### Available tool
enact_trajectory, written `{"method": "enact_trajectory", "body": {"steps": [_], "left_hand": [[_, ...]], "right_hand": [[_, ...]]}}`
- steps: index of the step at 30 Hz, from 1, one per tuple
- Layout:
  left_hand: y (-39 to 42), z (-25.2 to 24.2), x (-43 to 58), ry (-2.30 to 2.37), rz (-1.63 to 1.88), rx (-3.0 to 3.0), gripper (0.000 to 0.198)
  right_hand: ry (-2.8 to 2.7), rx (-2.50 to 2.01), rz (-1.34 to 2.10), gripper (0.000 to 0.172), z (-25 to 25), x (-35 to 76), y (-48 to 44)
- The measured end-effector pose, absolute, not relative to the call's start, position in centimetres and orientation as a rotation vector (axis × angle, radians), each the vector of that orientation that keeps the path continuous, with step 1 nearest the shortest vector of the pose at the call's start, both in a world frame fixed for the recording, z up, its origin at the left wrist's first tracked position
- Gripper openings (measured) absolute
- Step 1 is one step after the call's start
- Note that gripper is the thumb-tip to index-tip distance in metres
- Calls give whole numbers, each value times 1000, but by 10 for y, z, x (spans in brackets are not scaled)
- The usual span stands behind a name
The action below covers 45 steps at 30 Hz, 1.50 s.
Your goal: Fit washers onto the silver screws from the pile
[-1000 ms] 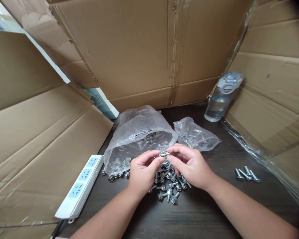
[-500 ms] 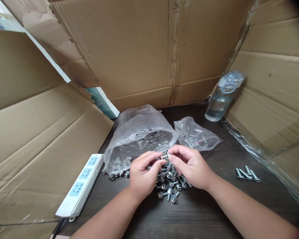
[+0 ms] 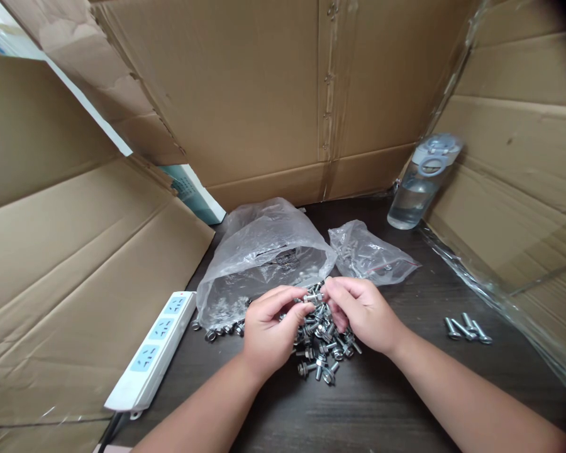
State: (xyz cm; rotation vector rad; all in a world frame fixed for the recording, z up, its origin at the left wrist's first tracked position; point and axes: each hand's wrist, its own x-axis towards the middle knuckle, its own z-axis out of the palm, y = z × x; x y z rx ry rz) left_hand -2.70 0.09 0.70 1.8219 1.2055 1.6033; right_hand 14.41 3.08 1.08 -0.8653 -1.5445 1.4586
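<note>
My left hand (image 3: 268, 330) and my right hand (image 3: 361, 313) meet over a pile of metal bolts with nuts and washers (image 3: 321, 352) on the dark wooden table (image 3: 358, 409). Both pinch the same small bolt (image 3: 314, 296) between thumb and fingertips, one hand at each end. The bolt is held just above the pile. Behind the hands lies a large clear plastic bag (image 3: 259, 258) with more hardware spilling out of its mouth.
A smaller clear bag of screws (image 3: 370, 255) lies behind my right hand. Three loose bolts (image 3: 466, 329) rest at the right. A white power strip (image 3: 153, 349) lies at the left. A water bottle (image 3: 419, 182) leans at the back right. Cardboard walls (image 3: 264, 94) surround the table.
The fingertips of both hands have shifted slightly on the bolt, and my right fingers have curled further down towards the pile. The hands stay in the same place.
</note>
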Motion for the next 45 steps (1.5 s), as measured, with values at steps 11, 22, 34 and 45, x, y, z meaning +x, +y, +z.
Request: {"method": "enact_trajectory", "body": {"steps": [11,22,34,45], "left_hand": [[1,8,-26,1222,1581,1512,8],[1,9,-28,1203,1640,1991,10],[1,11,-29,1151,1664,2176,14],[1,7,-29,1247,1638,1854,9]], "right_hand": [[-1514,-719,1408,22,9,144,27],[-1551,-749,1432,19,11,145,28],[-1545,-782,1552,33,16,147,30],[-1455,-771,1482,31,11,145,32]]}}
